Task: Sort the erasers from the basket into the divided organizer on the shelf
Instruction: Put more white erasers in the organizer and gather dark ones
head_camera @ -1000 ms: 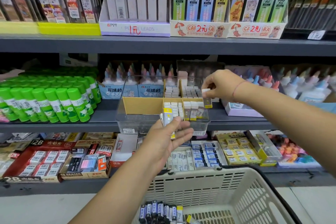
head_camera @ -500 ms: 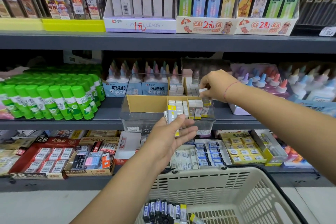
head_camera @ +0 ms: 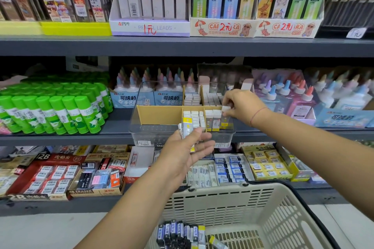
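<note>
A clear organizer (head_camera: 153, 129) with cardboard dividers stands on the middle shelf, several of its compartments filled with upright erasers. My right hand (head_camera: 241, 105) pinches a white eraser (head_camera: 225, 108) over the front right compartment, where it touches the row standing there. In front of the organizer, my left hand (head_camera: 187, 152) lies palm up and holds a small stack of yellow-and-white erasers (head_camera: 187, 126) against its fingers. A beige plastic basket (head_camera: 269, 206) sits below, with several dark blue-sleeved erasers (head_camera: 178, 232) at its bottom.
Green glue sticks (head_camera: 56, 113) crowd the shelf left of the organizer, and glue bottles (head_camera: 283, 95) stand behind and to its right. Boxes of erasers (head_camera: 60, 174) fill the lower shelf. Pencil lead boxes (head_camera: 222, 2) line the top shelf.
My right hand has lowered its eraser down toward the front right compartment. My left hand keeps the stack in about the same place. The view has shifted slightly.
</note>
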Available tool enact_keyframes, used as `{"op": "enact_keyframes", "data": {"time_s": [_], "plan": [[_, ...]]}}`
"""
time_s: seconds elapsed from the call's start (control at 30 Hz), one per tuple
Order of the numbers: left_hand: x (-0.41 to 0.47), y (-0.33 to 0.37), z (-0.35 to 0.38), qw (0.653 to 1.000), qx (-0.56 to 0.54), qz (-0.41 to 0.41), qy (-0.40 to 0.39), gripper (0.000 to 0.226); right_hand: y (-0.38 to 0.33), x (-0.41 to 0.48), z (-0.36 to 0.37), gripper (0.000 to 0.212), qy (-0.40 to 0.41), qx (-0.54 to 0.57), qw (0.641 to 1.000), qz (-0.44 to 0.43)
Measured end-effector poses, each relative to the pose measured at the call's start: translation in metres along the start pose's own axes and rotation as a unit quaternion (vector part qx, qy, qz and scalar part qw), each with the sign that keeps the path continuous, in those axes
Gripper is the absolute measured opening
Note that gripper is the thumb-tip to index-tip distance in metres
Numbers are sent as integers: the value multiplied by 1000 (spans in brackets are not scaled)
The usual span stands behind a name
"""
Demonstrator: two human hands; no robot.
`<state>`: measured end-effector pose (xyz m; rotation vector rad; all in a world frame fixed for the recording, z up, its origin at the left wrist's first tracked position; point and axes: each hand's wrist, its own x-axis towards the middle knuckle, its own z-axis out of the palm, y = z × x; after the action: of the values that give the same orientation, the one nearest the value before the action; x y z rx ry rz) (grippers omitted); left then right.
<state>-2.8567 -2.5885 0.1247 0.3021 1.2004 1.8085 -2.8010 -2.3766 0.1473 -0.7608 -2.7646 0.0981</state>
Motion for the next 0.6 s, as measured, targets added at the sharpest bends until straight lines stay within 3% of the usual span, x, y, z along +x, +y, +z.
{"op": "enact_keyframes", "data": {"time_s": [0.17, 0.3, 0.5, 0.6], "plan": [[-1, -1, -1, 1000, 5, 4, 0, 24, -5, 1, 4, 23, 27, -128, 991, -24], [-1, 0, -2, 1000, 5, 4, 2, 19, -8, 0, 10, 18, 27, -133, 990, -36], [0, -2, -5, 1000, -12, 7, 1, 46, -13, -3, 16, 19, 8, -147, 989, -20], [-2, -2, -5, 1000, 23, 8, 2, 29, -14, -4, 16, 16, 11, -146, 989, -10]]}}
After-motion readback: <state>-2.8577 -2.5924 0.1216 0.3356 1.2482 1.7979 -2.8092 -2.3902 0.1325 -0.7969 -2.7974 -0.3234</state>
